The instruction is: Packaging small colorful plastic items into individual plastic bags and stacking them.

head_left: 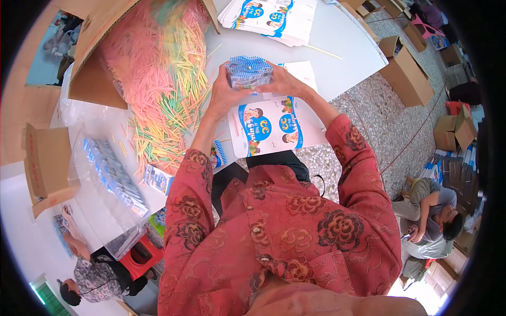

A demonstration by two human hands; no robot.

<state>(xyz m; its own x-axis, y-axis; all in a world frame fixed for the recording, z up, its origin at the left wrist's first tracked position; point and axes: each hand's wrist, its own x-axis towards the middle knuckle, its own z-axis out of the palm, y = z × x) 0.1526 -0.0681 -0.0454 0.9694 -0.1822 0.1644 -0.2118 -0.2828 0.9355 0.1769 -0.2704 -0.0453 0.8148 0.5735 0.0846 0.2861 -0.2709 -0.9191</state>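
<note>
Over the white table, my left hand (224,97) and my right hand (286,83) grip a stack of small packets (247,73) from both sides. The packets have blue zigzag edges and clear or pale sides. Beneath and nearer to me lies a flat printed sheet (266,129) in white and blue, part of it jutting past the table's near edge. Beside my left forearm is another small blue-edged packet (218,154), partly hidden by the sleeve. Thin pink, yellow and green sticks (168,110) are heaped to the left of my left hand.
The sticks spill from a large cardboard box (95,79). A pile of printed sheets (269,21) lies at the far side. Plastic-wrapped packets (113,176) and a small carton (50,168) are on the left. Co-workers sit at lower left and right; cartons (406,73) stand on the floor.
</note>
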